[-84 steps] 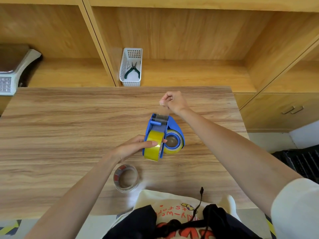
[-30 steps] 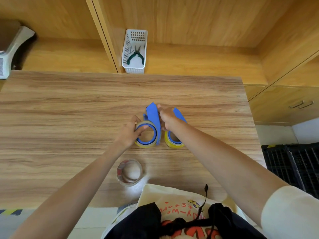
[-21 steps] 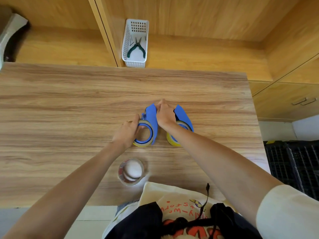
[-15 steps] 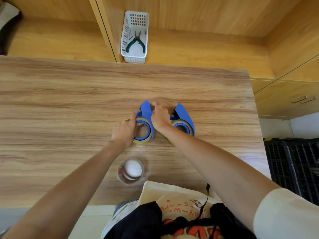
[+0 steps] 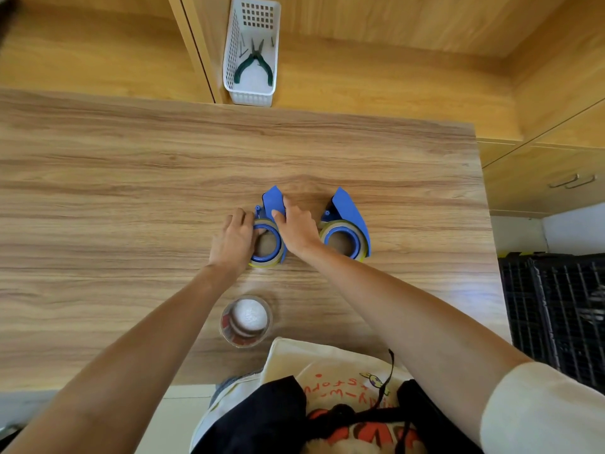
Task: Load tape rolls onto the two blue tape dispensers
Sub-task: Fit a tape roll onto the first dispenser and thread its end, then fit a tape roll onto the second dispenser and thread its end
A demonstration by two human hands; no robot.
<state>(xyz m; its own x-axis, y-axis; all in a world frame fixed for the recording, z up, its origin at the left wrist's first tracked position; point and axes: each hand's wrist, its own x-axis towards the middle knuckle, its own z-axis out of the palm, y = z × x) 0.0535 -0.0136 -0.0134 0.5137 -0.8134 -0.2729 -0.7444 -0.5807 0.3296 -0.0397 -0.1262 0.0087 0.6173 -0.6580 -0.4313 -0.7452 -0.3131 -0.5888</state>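
Dispensers (image 5: 347,221) upright side by side, blue noses away from person.

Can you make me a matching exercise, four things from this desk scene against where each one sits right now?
Things:
1. pliers
2. left dispenser
3. right dispenser
4. spare tape roll

Places:
A. on the table, no hand on it
B. in the white basket
C. near table edge, by the person's body
D. between the left hand and right hand

Pairs: 1-B, 2-D, 3-A, 4-C
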